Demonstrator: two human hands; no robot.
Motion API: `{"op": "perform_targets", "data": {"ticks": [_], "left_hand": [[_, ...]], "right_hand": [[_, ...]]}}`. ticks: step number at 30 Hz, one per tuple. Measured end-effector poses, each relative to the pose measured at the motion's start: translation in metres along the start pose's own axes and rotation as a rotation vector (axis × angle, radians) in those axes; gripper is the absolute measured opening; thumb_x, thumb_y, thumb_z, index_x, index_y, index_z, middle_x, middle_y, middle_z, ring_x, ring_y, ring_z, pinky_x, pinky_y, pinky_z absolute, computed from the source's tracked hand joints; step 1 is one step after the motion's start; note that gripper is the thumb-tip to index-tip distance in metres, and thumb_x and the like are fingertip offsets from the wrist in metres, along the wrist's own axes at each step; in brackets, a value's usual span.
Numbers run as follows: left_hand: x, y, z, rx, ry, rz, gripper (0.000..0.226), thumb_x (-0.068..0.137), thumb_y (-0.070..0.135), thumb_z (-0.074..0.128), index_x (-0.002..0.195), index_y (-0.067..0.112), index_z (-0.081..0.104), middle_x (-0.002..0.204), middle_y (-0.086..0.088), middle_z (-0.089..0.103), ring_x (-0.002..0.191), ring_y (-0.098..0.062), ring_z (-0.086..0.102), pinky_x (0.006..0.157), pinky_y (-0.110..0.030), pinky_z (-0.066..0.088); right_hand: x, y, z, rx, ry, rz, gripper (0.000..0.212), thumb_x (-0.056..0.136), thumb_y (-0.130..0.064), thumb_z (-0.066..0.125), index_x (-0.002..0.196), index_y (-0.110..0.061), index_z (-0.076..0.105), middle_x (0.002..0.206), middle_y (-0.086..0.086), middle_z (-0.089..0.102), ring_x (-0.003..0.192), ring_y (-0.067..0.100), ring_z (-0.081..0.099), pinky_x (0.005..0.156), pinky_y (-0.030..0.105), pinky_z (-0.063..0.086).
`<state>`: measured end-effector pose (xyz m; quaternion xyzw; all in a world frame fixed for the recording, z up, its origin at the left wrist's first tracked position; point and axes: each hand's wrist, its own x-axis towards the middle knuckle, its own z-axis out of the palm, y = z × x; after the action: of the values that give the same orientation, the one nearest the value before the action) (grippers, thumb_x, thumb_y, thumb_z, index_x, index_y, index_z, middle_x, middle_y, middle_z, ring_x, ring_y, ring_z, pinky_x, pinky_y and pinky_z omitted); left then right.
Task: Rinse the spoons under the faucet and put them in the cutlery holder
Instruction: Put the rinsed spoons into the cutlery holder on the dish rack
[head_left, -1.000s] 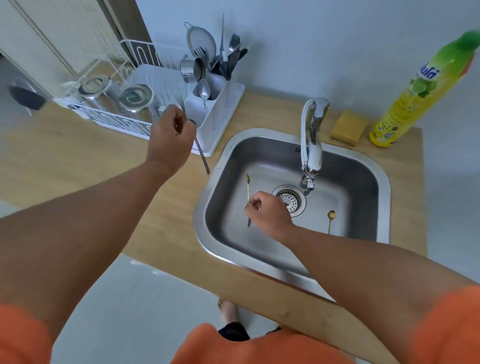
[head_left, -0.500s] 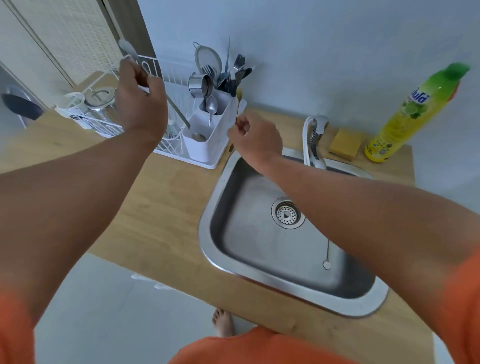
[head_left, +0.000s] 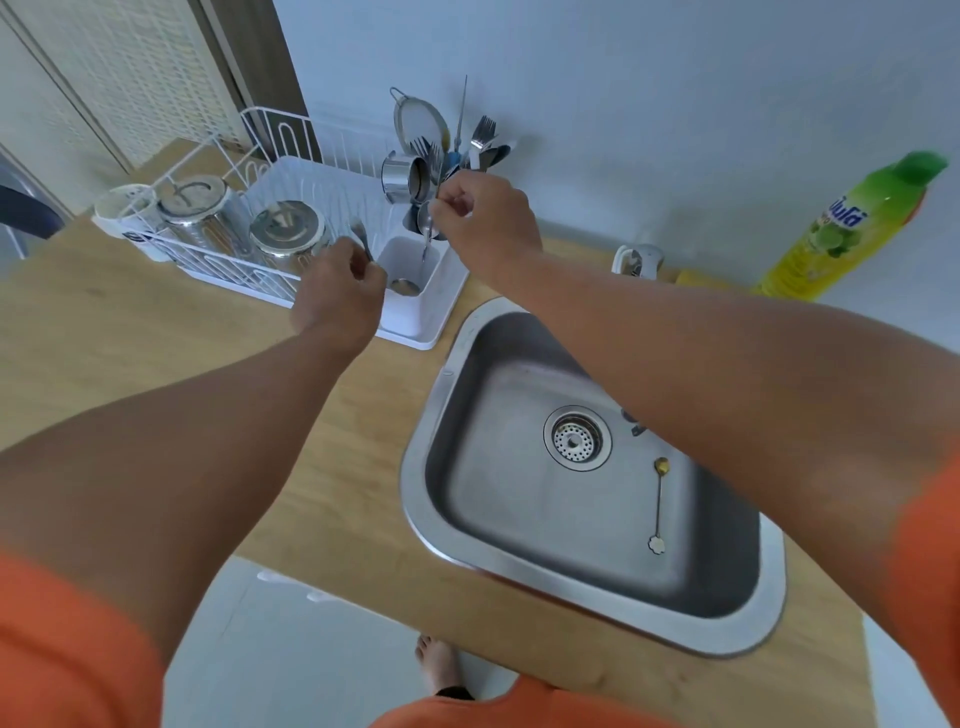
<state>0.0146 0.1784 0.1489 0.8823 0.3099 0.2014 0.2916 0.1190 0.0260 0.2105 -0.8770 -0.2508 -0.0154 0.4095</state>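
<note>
My left hand (head_left: 337, 299) is closed on a silver spoon (head_left: 405, 286); its bowl rests down in the front compartment of the white cutlery holder (head_left: 415, 325). My right hand (head_left: 488, 223) pinches a thin long-handled spoon (head_left: 426, 244), which hangs upright over the same holder. Forks, spoons and a strainer stand in the holder's back compartment (head_left: 457, 156). A gold spoon (head_left: 658, 499) with a flower-shaped end lies in the steel sink (head_left: 415, 467), right of the drain. My right forearm hides most of the faucet (head_left: 636, 260).
A white wire dish rack (head_left: 218, 260) with upturned steel cups stands left of the holder. A yellow-green dish soap bottle (head_left: 841, 234) and a yellow sponge (head_left: 691, 276) are behind the sink by the wall. The wooden counter's front edge is near my body.
My right hand lifted the thin spoon out of the sink and carried it left, over the holder. My left hand came down beside the holder, the silver spoon's bowl now in the front compartment.
</note>
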Motion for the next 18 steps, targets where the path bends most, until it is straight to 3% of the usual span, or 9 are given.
{"op": "perform_targets", "data": {"ticks": [4,10,18], "left_hand": [[-0.003,-0.003,0.002,0.013,-0.014,0.007,0.023,0.093,0.03,0.056,0.104,0.014,0.069,0.108,-0.007,0.069,0.088,-0.025,0.059,0.071,-0.037,0.042],[-0.013,-0.007,0.006,0.018,-0.001,-0.018,0.018,0.096,0.035,0.057,0.103,0.02,0.064,0.115,-0.002,0.063,0.088,-0.017,0.051,0.073,-0.035,0.037],[-0.038,-0.025,0.015,-0.07,0.035,0.004,0.011,0.096,0.032,0.056,0.094,0.021,0.057,0.104,0.003,0.06,0.089,-0.016,0.052,0.076,-0.033,0.037]], "right_hand": [[-0.001,0.005,0.015,-0.033,-0.084,0.02,0.018,0.096,-0.032,0.064,0.078,-0.031,0.061,0.071,-0.015,0.059,0.075,0.009,0.058,0.065,0.026,0.042],[-0.012,0.013,0.031,-0.082,-0.211,0.086,0.01,0.096,-0.029,0.061,0.092,-0.029,0.071,0.096,-0.009,0.069,0.087,0.013,0.065,0.071,0.028,0.052],[-0.047,0.032,0.041,-0.053,-0.211,0.133,0.018,0.099,-0.032,0.057,0.11,-0.028,0.071,0.103,-0.007,0.07,0.094,0.017,0.064,0.074,0.031,0.051]]}}
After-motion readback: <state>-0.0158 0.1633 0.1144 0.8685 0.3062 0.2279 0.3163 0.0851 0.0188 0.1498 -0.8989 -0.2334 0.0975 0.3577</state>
